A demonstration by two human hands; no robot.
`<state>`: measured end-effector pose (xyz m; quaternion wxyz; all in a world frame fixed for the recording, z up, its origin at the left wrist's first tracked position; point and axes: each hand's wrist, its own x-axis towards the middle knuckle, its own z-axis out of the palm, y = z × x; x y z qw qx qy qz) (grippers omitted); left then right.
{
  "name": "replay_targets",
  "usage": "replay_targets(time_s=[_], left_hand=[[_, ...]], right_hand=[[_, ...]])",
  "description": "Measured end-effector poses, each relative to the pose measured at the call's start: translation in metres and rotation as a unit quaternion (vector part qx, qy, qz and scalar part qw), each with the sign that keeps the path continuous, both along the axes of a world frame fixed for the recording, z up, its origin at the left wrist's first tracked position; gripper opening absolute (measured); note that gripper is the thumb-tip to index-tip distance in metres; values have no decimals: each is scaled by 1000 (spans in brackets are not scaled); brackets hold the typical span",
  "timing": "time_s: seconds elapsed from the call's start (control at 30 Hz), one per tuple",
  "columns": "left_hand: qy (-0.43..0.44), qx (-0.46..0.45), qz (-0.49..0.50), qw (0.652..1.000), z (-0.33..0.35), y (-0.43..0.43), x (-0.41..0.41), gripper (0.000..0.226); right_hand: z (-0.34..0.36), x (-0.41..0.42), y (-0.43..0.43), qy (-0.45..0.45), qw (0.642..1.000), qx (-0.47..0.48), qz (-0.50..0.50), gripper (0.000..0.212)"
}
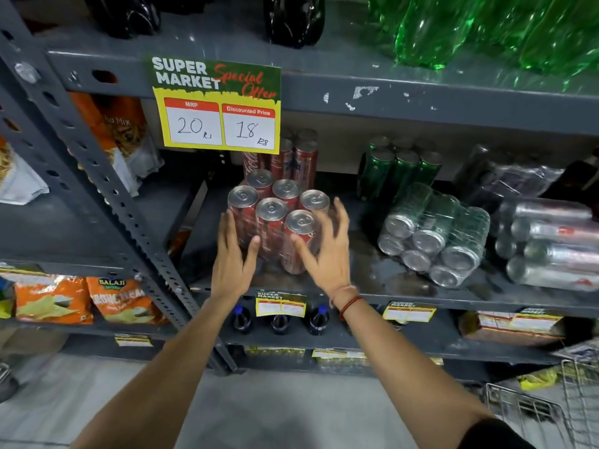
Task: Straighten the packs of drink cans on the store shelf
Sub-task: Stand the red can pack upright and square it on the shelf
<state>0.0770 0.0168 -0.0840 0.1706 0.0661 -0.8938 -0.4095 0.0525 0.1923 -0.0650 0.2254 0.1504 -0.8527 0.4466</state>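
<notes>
A shrink-wrapped pack of red cola cans (275, 205) stands upright on the grey shelf (405, 296), turned at an angle to the shelf edge. My left hand (233, 254) lies against its front left side, fingers spread. My right hand (324, 247) is at its front right, fingers apart, thumb touching a can. Neither hand grips the pack. More red cans (291, 160) stand behind it. A pack of green cans (434, 234) lies tipped on its side to the right. Upright green cans (398, 170) stand behind that. A pack of silver cans (551, 241) lies on its side at far right.
A yellow price sign (217, 105) hangs from the shelf above. Green bottles (486, 30) and dark bottles (291, 17) stand on the top shelf. Snack bags (81, 299) fill the left rack. Small bottles (278, 319) stand below. A wire basket (551, 413) sits on the floor, lower right.
</notes>
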Motion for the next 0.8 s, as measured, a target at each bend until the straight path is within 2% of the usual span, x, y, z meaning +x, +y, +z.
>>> replay_targets(time_s=[0.07, 0.13, 0.2, 0.27, 0.4, 0.47, 0.57, 0.67, 0.8], left_hand=[[22, 91, 76, 993, 14, 27, 8, 71], [27, 188, 109, 976, 30, 62, 12, 70], [4, 263, 103, 959, 47, 90, 9, 72], [-46, 301, 99, 947, 60, 104, 0, 77], [-109, 279, 112, 948, 67, 106, -17, 71], [-136, 262, 107, 950, 66, 102, -21, 62], [-121, 239, 63, 961, 58, 73, -25, 56], [-125, 188, -39, 973, 54, 23, -37, 50], [-173, 166, -217, 946, 68, -28, -55, 45]], right_hand=[[10, -15, 14, -7, 999, 27, 28, 65], [20, -32, 25, -81, 992, 38, 92, 72], [30, -50, 30, -176, 974, 18, 139, 67], [35, -65, 33, -249, 954, -6, 167, 56], [35, -69, 32, -272, 948, -21, 164, 49], [31, -60, 25, -257, 956, -43, 134, 47], [29, -37, 12, -206, 976, -18, 75, 46], [27, -4, -9, -161, 987, -1, 15, 49], [26, 39, -56, -180, 983, 11, -47, 57]])
